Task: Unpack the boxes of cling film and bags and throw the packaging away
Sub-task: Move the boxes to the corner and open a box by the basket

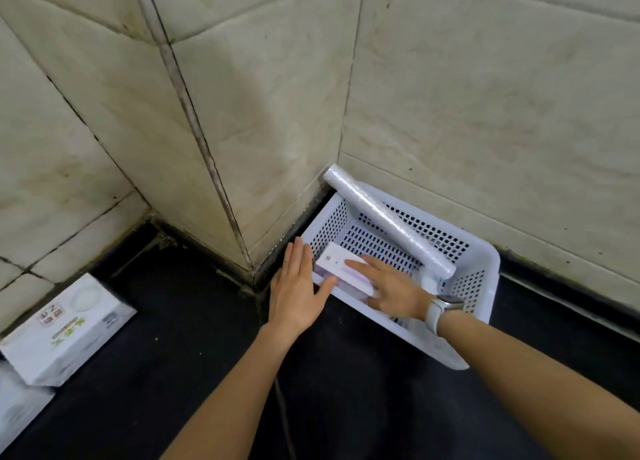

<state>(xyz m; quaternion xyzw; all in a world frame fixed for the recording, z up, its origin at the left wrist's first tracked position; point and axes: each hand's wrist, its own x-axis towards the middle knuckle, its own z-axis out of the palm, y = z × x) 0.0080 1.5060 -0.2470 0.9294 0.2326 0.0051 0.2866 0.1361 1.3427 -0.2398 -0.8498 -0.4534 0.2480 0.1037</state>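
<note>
1. White basket [483,265], set against the tiled wall corner.
2. Small white box [341,269] inside the basket's near-left end; roll [388,217] leaning across the basket's rim.
3. Right hand [391,288], fingers straight, together, resting on the box.
4. Left hand [298,283], fingers straight, together, just outside the basket's left wall, thumb touching the box.

1 basket [483,262]; 1 cling film roll [388,219]; 1 small box [341,269] inside; 2 boxes [65,335] on counter, 2 hands [294,288].

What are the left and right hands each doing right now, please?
Left hand: open, fingers straight, thumb touching the small white box at the basket edge.
Right hand: open, lying flat on the box inside the basket.
</note>
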